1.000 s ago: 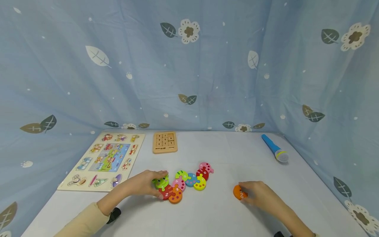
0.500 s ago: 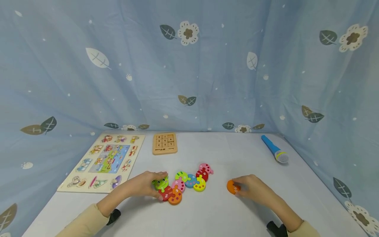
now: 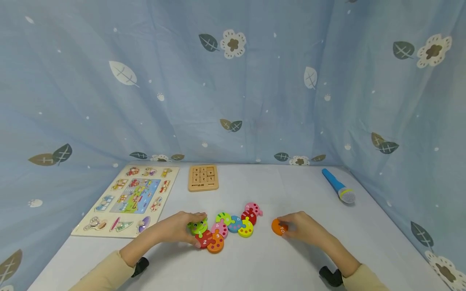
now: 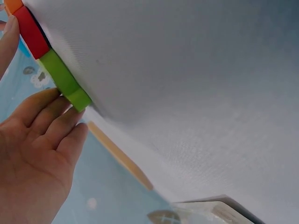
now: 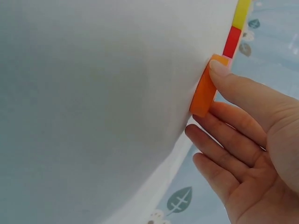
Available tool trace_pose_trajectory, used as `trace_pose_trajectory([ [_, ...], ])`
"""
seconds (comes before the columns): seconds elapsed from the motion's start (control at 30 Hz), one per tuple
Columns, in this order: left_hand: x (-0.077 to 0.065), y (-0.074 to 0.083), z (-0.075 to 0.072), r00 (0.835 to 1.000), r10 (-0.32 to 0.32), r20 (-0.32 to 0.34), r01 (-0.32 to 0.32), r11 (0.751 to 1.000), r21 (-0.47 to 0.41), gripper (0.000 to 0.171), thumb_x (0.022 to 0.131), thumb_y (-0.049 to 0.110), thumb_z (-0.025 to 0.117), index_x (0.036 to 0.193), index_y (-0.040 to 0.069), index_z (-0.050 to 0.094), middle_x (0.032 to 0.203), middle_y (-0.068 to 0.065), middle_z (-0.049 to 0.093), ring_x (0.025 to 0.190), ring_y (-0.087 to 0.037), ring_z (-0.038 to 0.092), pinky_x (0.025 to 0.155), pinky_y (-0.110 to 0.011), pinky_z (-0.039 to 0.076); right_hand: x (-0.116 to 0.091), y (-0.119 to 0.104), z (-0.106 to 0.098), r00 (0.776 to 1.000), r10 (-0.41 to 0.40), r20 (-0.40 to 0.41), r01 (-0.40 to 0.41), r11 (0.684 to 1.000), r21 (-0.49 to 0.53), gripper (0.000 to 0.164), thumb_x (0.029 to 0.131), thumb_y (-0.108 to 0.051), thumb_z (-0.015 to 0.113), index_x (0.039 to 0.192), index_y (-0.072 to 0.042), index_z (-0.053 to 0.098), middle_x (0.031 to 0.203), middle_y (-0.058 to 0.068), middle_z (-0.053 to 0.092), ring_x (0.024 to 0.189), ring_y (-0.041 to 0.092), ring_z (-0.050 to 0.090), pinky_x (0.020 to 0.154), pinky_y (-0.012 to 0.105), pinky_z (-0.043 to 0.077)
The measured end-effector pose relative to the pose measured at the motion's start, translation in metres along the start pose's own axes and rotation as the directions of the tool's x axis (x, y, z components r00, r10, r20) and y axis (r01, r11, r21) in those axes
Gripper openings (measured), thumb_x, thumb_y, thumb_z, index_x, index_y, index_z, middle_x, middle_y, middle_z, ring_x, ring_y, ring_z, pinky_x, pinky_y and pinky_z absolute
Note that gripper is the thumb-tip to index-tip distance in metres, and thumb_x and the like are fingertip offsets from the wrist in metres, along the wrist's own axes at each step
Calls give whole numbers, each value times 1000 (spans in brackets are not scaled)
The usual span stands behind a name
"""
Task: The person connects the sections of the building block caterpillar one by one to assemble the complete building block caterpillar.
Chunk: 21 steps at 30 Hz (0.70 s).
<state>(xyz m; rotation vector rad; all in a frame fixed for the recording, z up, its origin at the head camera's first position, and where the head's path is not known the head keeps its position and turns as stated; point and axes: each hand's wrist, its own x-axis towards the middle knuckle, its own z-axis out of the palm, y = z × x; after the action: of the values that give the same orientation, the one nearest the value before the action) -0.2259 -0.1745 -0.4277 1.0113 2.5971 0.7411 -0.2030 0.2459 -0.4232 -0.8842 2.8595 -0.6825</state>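
A caterpillar number puzzle [image 3: 234, 223] of joined coloured pieces zigzags across the middle of the white table. At its left end my left hand [image 3: 179, 228] grips the green face piece [image 3: 198, 227] and the red "2" piece [image 3: 204, 239], fingers behind and thumb in front. The left wrist view has the fingertips against the green piece's edge [image 4: 65, 79] and the thumb by the red one. To the right of the puzzle, my right hand [image 3: 301, 228] pinches a loose orange puzzle piece [image 3: 278, 227] marked 10. Its thumb presses the orange edge [image 5: 204, 93] in the right wrist view.
A picture peg board [image 3: 125, 200] lies at the left, with a wooden number slide puzzle [image 3: 203, 178] near the back. A blue toy microphone [image 3: 338, 186] lies at the back right. Blue patterned cloth [image 3: 233, 93] hangs behind the table.
My right hand has moved left and slightly away from me with the orange piece, closer to the caterpillar's pink end. My left hand has kept its grip in place.
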Motion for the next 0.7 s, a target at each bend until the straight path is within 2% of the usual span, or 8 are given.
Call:
trace_pose_trajectory([
  [0.3, 0, 0, 0, 1000, -1, 0, 1, 1000, 6, 85, 70, 45, 82, 137, 1, 52, 144, -13, 46, 134, -32, 40, 108, -44, 36, 11, 10, -1, 999, 12, -45, -15, 997, -78, 43, 75, -8, 82, 113, 5, 68, 109, 12, 70, 103, 30, 66, 86, 43, 55],
  [0.4, 0, 1, 0, 1000, -5, 1, 5, 1000, 4, 85, 70, 44, 82, 137, 1, 52, 144, -13, 46, 134, -32, 40, 108, -45, 36, 13, 14, 1, 996, 30, -80, -38, 994, -100, 40, 75, -8, 82, 111, 6, 69, 108, 13, 71, 103, 31, 66, 86, 44, 55],
  [0.5, 0, 1, 0, 1000, -11, 2, 11, 1000, 1, 85, 70, 44, 82, 137, 1, 52, 144, -13, 46, 134, -33, 40, 108, -45, 36, 13, 14, 3, 991, 80, -111, -93, 990, -109, 35, 75, -9, 82, 106, 4, 71, 105, 13, 71, 101, 31, 66, 85, 43, 56],
  [0.6, 0, 2, 0, 1000, -13, 3, 13, 1000, 0, 85, 70, 45, 82, 137, 2, 52, 145, -13, 45, 135, -33, 39, 108, -45, 36, 10, 9, 2, 979, 166, -115, -175, 981, -78, 31, 75, -12, 82, 102, 2, 73, 102, 13, 72, 88, 24, 67, 73, 34, 58],
  [0.7, 0, 1, 0, 1000, -9, 1, 9, 1000, 2, 86, 70, 46, 81, 137, 2, 52, 145, -12, 46, 135, -32, 39, 108, -44, 36, 7, 3, 1, 967, 239, -87, -242, 970, -23, 34, 75, -16, 82, 103, 1, 74, 105, 16, 71, 72, 17, 59, 54, 25, 49],
])
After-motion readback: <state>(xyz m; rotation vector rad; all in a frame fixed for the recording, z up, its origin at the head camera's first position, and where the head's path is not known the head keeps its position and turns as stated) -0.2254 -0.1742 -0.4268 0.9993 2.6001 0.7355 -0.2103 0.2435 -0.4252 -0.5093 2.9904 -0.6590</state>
